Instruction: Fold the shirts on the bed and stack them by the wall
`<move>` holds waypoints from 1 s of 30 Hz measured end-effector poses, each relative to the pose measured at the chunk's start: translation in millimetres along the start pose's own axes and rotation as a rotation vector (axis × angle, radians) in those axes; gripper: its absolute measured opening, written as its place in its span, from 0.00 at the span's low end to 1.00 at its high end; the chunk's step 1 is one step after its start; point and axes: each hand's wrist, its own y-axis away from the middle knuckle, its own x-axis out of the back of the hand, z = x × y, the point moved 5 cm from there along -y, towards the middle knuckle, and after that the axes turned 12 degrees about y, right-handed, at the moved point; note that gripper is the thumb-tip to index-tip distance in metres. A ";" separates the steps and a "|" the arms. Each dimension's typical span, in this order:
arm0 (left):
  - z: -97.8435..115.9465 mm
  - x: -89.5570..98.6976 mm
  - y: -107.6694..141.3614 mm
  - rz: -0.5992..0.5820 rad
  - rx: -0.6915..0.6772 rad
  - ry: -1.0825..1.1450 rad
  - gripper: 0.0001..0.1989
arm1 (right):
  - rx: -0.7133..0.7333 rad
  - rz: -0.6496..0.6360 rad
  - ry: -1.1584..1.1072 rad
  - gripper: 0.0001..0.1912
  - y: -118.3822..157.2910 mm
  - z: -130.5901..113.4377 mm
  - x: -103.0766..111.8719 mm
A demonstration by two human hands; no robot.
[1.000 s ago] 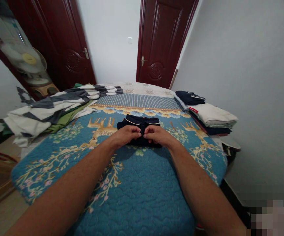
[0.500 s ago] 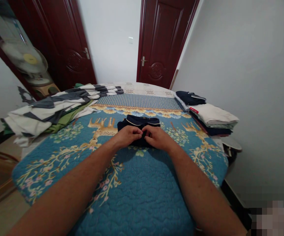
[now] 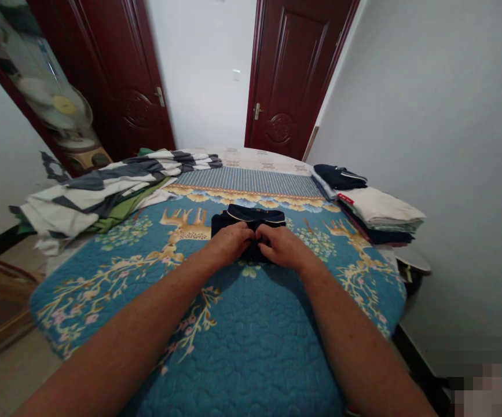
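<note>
A folded dark navy polo shirt (image 3: pixel 257 214) with a white-edged collar lies in the middle of the table, its collar on the far side. My left hand (image 3: pixel 233 241) rests over its left front, thumb and fingers pinched together at the shirt's middle. Close against it, my right hand (image 3: pixel 279 244) pinches the dark cloth from the other side. The fingertips of both hands almost meet just below the collar opening. Both palms and the near part of the shirt are partly hidden under the hands.
A blue quilted cloth (image 3: pixel 255 336) with deer and flowers covers the table. Rumpled striped and green clothes (image 3: pixel 90 194) lie at the left. Folded clothes (image 3: pixel 387 205) are stacked at the right, beside another navy folded garment (image 3: pixel 337 176). A wooden chair (image 3: pixel 3 301) stands at lower left.
Both hands stay at the shirt's front below the collar; the left fingers have drawn in closer to the right ones. The whole view has shifted slightly.
</note>
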 end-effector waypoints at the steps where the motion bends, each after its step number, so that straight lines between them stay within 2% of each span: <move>1: -0.8 -1.0 -0.1 -0.004 -0.007 -0.027 0.13 | -0.007 -0.004 0.010 0.10 -0.1 0.0 -0.6; 6: -5.0 -4.7 -0.3 -0.017 -0.017 -0.144 0.14 | -0.039 -0.003 0.084 0.08 0.4 1.2 -2.9; 14: -9.6 -7.9 -0.1 -0.019 -0.064 -0.127 0.12 | 0.044 0.043 0.171 0.06 -0.3 -1.6 -1.6; 19: -14.2 -1.4 1.5 0.081 -0.084 -0.122 0.12 | 0.071 0.126 0.184 0.08 -1.4 -7.8 1.0; 24: -16.0 2.8 2.2 0.100 -0.068 -0.100 0.11 | 0.057 0.104 0.206 0.12 -4.7 -4.9 -2.6; 30: -9.6 3.6 2.7 0.114 -0.008 -0.044 0.11 | 0.099 0.071 0.196 0.09 -4.0 -0.9 -3.5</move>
